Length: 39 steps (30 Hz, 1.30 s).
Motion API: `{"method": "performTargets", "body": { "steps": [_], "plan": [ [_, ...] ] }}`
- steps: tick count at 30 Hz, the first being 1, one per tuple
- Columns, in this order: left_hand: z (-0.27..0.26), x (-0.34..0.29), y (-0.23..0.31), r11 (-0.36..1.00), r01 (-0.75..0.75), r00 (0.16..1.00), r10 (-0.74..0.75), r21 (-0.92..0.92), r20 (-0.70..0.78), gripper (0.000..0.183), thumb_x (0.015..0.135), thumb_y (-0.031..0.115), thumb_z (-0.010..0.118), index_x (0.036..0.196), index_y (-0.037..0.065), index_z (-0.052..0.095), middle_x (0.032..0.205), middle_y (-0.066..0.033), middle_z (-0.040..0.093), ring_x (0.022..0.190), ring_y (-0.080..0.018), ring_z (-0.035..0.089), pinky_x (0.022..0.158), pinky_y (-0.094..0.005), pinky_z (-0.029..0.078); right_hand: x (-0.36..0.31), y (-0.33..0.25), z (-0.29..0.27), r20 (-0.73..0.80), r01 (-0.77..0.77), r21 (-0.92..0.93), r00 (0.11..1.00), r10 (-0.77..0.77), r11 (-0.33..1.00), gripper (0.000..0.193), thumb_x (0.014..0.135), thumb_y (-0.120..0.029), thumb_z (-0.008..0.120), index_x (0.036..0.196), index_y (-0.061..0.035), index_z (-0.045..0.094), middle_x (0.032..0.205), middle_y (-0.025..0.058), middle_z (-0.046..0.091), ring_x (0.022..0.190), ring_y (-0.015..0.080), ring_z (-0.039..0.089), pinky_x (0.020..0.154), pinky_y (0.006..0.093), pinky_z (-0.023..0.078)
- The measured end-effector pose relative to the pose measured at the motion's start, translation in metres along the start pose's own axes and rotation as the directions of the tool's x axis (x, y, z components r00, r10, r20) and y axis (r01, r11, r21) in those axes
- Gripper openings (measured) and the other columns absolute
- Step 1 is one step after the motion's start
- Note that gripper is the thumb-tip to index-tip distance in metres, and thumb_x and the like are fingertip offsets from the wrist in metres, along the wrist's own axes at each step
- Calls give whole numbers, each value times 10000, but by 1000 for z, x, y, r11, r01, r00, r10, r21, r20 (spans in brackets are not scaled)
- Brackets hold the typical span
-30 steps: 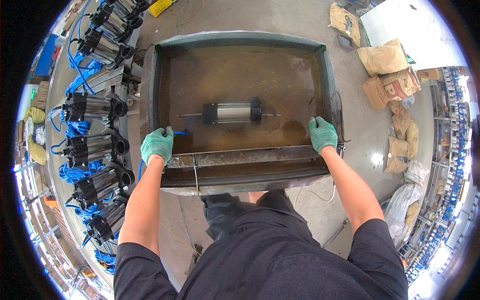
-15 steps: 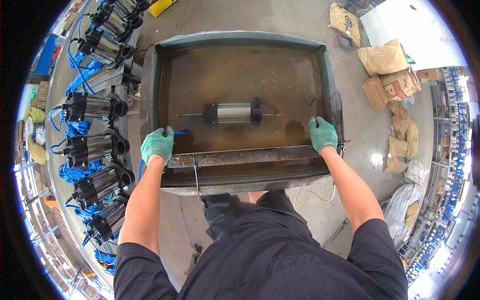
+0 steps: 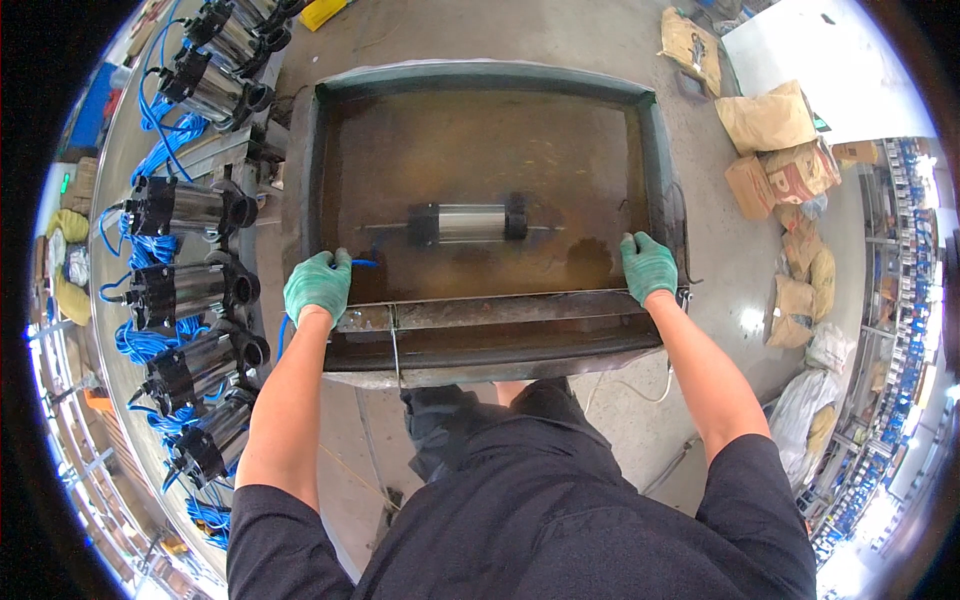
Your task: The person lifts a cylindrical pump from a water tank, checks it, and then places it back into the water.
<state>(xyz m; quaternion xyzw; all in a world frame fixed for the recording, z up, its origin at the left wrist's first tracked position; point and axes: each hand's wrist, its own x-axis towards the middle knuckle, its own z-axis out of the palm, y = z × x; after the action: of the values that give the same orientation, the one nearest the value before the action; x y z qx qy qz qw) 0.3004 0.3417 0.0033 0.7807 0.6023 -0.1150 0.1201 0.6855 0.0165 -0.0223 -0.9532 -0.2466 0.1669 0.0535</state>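
A rectangular metal tank of brownish water lies before me. Under the water is a silver cylindrical motor with black ends and a thin rod at each side. My left hand, in a green glove, curls over the tank's left rim near the front. A blue cable passes by that hand, its tip showing over the water; whether the fingers also pinch it I cannot tell. My right hand, gloved alike, closes over the right rim. Its fingertips point inward. Across the front, between the hands, runs a metal ledge.
Several silver-and-black pumps with blue cable coils line the bench at left. Paper sacks and a cardboard box lie on the floor at right. A white hose hangs by the tank's front.
Both hands keep their places on the rim. The water's ripples and reflections have shifted, and the whole view has moved very slightly.
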Motion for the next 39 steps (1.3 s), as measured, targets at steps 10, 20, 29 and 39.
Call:
{"method": "performTargets", "body": {
  "steps": [10,20,29,39],
  "plan": [
    [-1,3,-8,998,-37,999,39,-47,28,491,1038,517,473,976,131,771,1009,-198,761,1001,-427,712,886,-519,565,6,0,5,112,77,-19,991,-74,997,363,1038,-432,558,1113,-88,649,1090,263,712,1049,503,651,876,590,514],
    [-7,3,-13,989,-105,992,111,-107,55,481,1042,486,474,933,125,772,960,-188,763,954,-414,724,865,-512,568,7,-159,35,329,261,-158,923,-198,952,590,1035,-462,530,1454,-51,475,1306,242,688,1200,416,664,997,520,530],
    [-1,8,-25,975,-131,985,149,-179,87,458,1028,464,496,920,111,767,939,-180,761,905,-414,724,836,-524,569,18,-215,69,406,206,-356,912,-48,911,746,1012,-431,541,1622,-60,328,1448,218,616,1265,389,651,1050,509,526],
    [3,6,-27,934,-153,988,142,-323,-57,440,1042,465,516,867,120,727,888,-177,740,859,-424,705,791,-526,564,21,-233,54,308,82,-371,951,39,925,623,944,-248,649,1503,-46,463,1386,262,650,1279,416,643,1057,504,532]
  ]
}}
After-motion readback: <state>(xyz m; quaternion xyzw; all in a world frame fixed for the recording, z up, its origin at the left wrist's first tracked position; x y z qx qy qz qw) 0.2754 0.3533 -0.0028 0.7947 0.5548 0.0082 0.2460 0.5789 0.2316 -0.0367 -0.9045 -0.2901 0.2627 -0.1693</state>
